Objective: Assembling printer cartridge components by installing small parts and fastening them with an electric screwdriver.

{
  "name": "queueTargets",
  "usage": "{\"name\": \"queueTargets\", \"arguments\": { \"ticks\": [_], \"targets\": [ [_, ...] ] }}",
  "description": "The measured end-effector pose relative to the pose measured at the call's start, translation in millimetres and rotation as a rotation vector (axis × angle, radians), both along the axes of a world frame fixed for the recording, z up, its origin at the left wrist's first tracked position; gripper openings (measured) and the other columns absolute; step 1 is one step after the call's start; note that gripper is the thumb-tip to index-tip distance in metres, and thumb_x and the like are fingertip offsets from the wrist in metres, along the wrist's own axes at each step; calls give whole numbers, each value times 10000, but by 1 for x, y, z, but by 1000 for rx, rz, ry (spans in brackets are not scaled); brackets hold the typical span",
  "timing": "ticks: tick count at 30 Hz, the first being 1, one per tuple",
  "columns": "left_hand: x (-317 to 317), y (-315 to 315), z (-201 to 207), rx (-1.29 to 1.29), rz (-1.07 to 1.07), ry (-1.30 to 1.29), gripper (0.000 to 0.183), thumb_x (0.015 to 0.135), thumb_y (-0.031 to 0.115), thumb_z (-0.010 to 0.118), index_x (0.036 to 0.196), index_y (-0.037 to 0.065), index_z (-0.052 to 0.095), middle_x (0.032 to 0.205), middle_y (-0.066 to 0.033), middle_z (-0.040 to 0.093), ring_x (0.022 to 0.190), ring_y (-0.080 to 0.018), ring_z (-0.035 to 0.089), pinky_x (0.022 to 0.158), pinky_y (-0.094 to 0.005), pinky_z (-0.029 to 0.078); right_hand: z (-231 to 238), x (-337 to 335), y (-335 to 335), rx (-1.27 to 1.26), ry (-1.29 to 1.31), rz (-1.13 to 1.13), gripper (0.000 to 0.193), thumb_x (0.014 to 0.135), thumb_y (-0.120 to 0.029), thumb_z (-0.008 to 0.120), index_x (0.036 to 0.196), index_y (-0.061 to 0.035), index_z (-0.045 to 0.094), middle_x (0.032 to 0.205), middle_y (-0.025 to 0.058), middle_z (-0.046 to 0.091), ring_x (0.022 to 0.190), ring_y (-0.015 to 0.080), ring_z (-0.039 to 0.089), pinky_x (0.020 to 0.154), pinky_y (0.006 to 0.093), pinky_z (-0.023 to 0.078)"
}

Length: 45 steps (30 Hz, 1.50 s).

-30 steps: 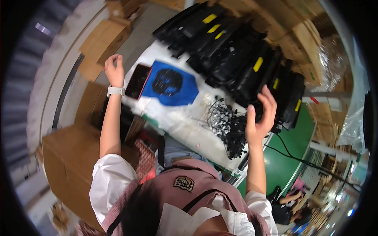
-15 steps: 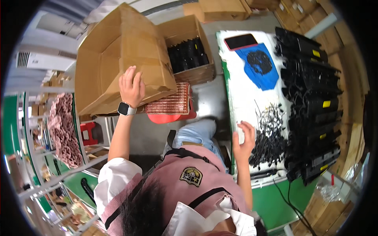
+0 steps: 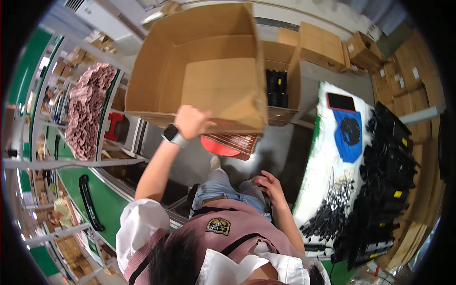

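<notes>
Head view: the left hand [image 3: 192, 121] touches the big box [image 3: 154, 73] on its near edge, gripping or not I can't tell, the right hand [image 3: 269, 186] hangs loose holding nothing, and black parts [image 3: 276, 81] already fill some of the box behind [image 3: 280, 115], with more black pieces [image 3: 387, 190] on the white table [image 3: 323, 156].

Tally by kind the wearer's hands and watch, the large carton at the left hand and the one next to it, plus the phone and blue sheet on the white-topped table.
Hands: 2 (left hand, right hand)
Watch: 1
Cartons: 2 (large carton, neighbouring carton)
Phone: 1
Blue sheet: 1
Total: 7
</notes>
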State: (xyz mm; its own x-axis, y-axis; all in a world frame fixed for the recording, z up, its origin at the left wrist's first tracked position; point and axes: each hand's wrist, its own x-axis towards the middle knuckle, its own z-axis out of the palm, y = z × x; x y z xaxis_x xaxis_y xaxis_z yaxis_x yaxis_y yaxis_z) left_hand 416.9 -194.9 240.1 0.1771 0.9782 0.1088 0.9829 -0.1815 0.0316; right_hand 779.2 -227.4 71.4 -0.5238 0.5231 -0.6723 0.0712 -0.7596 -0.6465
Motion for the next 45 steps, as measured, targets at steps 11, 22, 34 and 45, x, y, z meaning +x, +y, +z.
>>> {"name": "queueTargets", "arguments": {
  "ticks": [11, 22, 34, 45],
  "targets": [
    [-28, -46, 110, 228, -480, -349, 167, 628, 205, 590, 649, 91, 469, 570, 5, 494, 546, -146, 527, 480, -263, 412, -2, -193, 5, -228, 369, -303, 657, 859, -237, 644, 1388, -44, 304, 1318, 140, 441, 1183, 265, 489, 942, 447, 461],
    [-243, 51, 160, 1160, -126, -140, 232, 664, 113, 654, 887, 68, 613, 888, -80, 609, 857, -258, 587, 746, -342, 459, 94, -467, 252, 454, 641, -551, 443, 942, -330, 510, 1240, -6, 462, 1218, 160, 551, 1148, 253, 539, 913, 387, 463],
    [-264, -191, -222, -101, 605, -896, 85, 743, 28, 642, 829, 26, 642, 812, -106, 639, 739, -263, 634, 672, -336, 499, -110, -311, 48, 482, -349, 118, 304, 896, -325, 591, 836, -33, 648, 746, 30, 649, 665, 97, 580, 586, 238, 447],
    [-228, -189, -359, -917, 381, -887, 142, 786, 191, 620, 866, 96, 689, 811, -87, 686, 756, -220, 664, 717, -331, 517, -136, -95, -137, -86, -743, -276, 203, 851, -154, 519, 1016, -83, 611, 733, 12, 638, 598, 111, 602, 490, 290, 419]
  ]
}}
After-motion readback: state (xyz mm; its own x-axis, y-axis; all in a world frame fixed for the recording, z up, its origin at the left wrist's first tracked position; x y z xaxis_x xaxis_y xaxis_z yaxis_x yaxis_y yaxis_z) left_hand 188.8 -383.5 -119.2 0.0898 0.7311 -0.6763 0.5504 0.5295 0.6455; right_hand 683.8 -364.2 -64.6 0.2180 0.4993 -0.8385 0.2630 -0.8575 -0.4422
